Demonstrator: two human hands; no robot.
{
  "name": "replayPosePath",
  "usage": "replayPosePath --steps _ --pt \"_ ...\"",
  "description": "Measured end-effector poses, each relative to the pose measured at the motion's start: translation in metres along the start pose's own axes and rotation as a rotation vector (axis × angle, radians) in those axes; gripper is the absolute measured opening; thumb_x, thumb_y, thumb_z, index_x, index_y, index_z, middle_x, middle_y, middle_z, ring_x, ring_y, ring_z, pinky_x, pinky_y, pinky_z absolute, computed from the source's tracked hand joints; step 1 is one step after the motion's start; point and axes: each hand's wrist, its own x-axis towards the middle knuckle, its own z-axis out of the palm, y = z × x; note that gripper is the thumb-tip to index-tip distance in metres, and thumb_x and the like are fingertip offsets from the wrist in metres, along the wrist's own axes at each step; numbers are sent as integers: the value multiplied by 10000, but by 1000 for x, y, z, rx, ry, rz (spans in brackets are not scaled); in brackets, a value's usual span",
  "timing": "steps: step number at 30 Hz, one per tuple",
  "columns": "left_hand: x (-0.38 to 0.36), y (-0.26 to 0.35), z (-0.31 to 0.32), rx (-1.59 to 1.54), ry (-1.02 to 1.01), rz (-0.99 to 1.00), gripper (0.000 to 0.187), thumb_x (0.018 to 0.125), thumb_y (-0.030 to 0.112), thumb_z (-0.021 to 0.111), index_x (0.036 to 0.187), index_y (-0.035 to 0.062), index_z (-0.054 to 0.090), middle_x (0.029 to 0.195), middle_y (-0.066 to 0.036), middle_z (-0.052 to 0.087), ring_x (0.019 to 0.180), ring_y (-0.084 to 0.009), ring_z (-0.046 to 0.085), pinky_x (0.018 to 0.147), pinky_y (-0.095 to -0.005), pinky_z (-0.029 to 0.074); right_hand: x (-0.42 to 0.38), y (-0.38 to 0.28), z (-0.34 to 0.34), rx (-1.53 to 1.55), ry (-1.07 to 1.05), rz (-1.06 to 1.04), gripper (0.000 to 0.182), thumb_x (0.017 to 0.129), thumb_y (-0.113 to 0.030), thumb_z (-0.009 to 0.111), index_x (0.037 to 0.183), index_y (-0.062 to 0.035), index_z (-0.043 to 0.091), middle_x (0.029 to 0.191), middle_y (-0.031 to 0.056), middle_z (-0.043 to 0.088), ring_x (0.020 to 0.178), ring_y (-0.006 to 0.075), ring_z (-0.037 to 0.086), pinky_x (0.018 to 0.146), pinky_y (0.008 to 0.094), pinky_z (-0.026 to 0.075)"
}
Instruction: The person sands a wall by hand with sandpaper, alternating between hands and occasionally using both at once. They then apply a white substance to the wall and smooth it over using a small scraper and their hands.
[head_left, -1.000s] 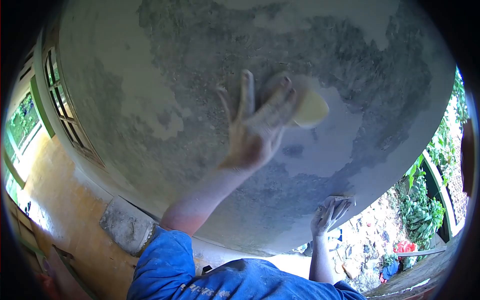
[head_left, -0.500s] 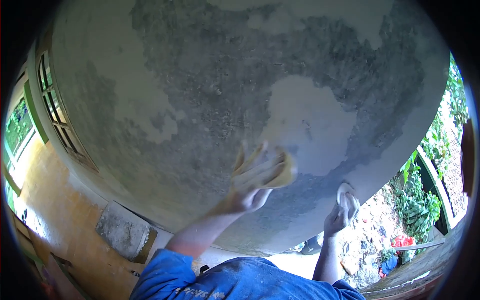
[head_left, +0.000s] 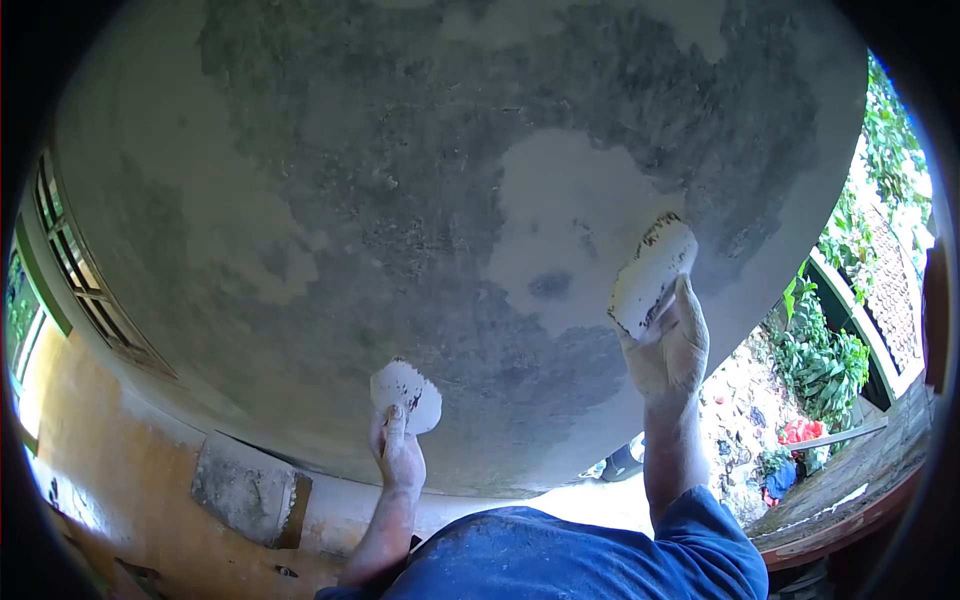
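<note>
1. the left scraper (head_left: pixel 410 390) could slip, since the left hand (head_left: pixel 402 465) seems to pinch it only near its lower edge.
2. the broader right scraper (head_left: pixel 652 275) could tip or twist if the right hand (head_left: pixel 680 350) loosens its grip at the lower end; its ragged, dark-specked edge could score the wall (head_left: pixel 400 190) if pressed unevenly (whether either scraper touches the wall, i cannot tell).
3. the left scraper sticks up above the left hand's fingers, clasped at its base.
4. the right scraper rises above the right hand, leaning, its lower part gripped by the fingers.
</note>
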Motion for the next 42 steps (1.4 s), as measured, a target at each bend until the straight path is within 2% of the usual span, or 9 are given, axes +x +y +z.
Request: replayPosePath --steps 3,7,10,12,13,15,22,26,42 --pt "-3 -5 -26 -13 49 -48 325 923 212 560 1176 11 528 1147 -96 579 1078 -194 531 967 -372 381 14 7 8 75 -254 135 335 929 -242 544 1220 -77 520 1195 83 589 1126 224 551 971 432 407" --pt "-4 1 -46 -27 107 -37 323 916 227 567 1166 25 533 1137 -85 581 1073 -191 531 961 -372 380 12 19 44 -52 -275 83 324 916 -206 566 1202 -60 522 1182 105 590 1060 215 586 921 417 452" --pt "-7 0 -66 63 185 -16 379 899 301 593 1174 48 527 1111 -70 574 1036 -182 531 934 -360 391 19 20 51 -484 -386 -250 338 908 -172 580 1211 -41 508 1174 120 588 967 215 622 875 387 481" --pt "-10 2 -73 71 184 19 397 900 315 592 1183 46 522 1115 -69 570 1034 -180 530 928 -361 394 28 13 52 -1190 -539 -1242 361 869 -54 592 1215 3 504 1154 93 612 812 194 616 770 359 489" --pt "-12 3 -75 82 178 59 414 900 330 592 1191 45 517 1118 -68 567 1031 -179 529 922 -361 397 29 9 61 -1193 -546 -1240 361 869 -54 592 1215 3 504 1154 93 612 812 194 616 770 359 489" --pt "-16 7 -78 117 177 35 419 908 330 570 1202 38 506 1142 -84 560 1053 -199 530 938 -375 399 24 -3 89 -1576 -552 -1641 367 800 43 610 1162 -10 582 1169 93 622 801 180 617 726 325 492" --pt "-24 2 -91 94 226 -14 380 937 285 515 1223 35 489 1165 -96 555 1075 -206 535 945 -379 409 33 -1 101 -2179 -439 -1769 496 682 -21 693 1145 -196 653 1231 -7 596 910 165 572 742 307 488" --pt "-26 6 -88 49 253 -30 353 941 245 500 1231 46 483 1169 -102 556 1079 -215 538 948 -381 411 35 13 100 -2306 -410 -1555 396 747 -23 655 1118 -162 664 1279 12 562 1003 205 567 851 306 478" --pt "-29 0 -94 -32 291 -70 347 899 224 586 1186 41 514 1142 -90 580 1064 -199 542 953 -371 401 33 34 90 -2448 -562 -1550 525 768 -45 621 1261 -217 567 1135 32 554 1057 222 498 869 371 404"
